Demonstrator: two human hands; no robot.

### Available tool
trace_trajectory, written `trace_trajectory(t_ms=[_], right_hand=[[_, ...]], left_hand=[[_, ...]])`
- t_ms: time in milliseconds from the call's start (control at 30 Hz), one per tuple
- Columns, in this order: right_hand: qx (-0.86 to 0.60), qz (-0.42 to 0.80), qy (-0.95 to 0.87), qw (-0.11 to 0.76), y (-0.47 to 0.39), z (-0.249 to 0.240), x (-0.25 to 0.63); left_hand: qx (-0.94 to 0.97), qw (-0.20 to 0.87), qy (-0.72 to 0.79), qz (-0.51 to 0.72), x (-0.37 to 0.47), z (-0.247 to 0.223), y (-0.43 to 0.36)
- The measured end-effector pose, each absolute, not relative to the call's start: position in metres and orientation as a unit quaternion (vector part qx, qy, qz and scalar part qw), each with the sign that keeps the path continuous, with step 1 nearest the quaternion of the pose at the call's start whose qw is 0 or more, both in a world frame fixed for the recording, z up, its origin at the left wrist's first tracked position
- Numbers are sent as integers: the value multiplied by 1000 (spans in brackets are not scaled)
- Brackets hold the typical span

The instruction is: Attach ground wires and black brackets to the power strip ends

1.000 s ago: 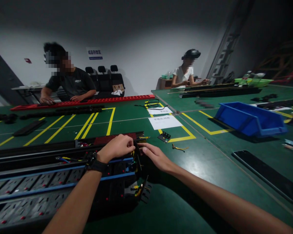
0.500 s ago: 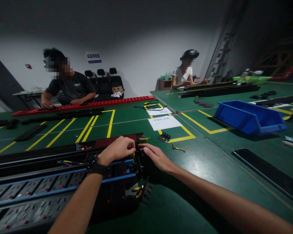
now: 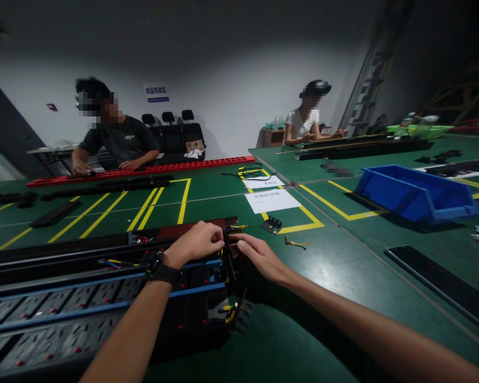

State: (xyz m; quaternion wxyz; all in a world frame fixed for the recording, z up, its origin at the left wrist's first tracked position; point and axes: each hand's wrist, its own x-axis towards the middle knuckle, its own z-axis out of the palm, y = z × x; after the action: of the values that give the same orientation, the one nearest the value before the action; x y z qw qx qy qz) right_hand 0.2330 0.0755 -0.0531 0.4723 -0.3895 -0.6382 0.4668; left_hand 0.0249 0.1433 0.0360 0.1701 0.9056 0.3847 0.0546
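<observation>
Long black power strips (image 3: 80, 293) with socket modules, red dots and blue edges lie side by side at the lower left. At their right end, my left hand (image 3: 199, 242) is closed, pinching a thin black end plate (image 3: 230, 259). My right hand (image 3: 263, 259) comes from the right, its thumb and fingers closed on the plate's other side; its fingertips are partly hidden. Blue and yellow wires (image 3: 115, 264) show inside one strip. Below my hands, another end plate (image 3: 244, 317) with yellow-green wires hangs at the nearer strip's end.
Right of my hands lie a small black plate (image 3: 272, 225) and a short yellow wire (image 3: 297, 244). Farther right are a phone (image 3: 443, 284) and a blue bin (image 3: 415, 194). Paper labels (image 3: 272, 200) lie behind. Two people sit across the table, one at a red rail (image 3: 175, 166).
The view has shifted slightly, so everything sits a little farther right. Both hands stay at the end plate with almost no movement.
</observation>
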Motion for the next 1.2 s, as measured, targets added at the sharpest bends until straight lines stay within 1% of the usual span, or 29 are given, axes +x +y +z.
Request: trace_trajectory(t_ms=[200, 300, 433, 600, 867, 1067, 1200], right_hand=[[-338, 641, -500, 474, 84, -59, 230], [-327, 676, -458, 475, 89, -61, 230], [-325, 689, -437, 478, 90, -60, 230], [-340, 669, -441, 492, 87, -58, 229], [-307, 677, -471, 475, 87, -51, 229], [-295, 662, -521, 451, 84, -46, 228], [-310, 650, -500, 481, 81, -47, 226]], left_hand=[[903, 173, 389, 55, 25, 36, 142], [902, 177, 390, 52, 24, 35, 143], [900, 184, 393, 49, 23, 34, 145], [900, 167, 398, 53, 21, 37, 146], [896, 212, 387, 45, 22, 34, 147], [893, 219, 390, 55, 20, 37, 146], [893, 216, 391, 61, 19, 37, 146]])
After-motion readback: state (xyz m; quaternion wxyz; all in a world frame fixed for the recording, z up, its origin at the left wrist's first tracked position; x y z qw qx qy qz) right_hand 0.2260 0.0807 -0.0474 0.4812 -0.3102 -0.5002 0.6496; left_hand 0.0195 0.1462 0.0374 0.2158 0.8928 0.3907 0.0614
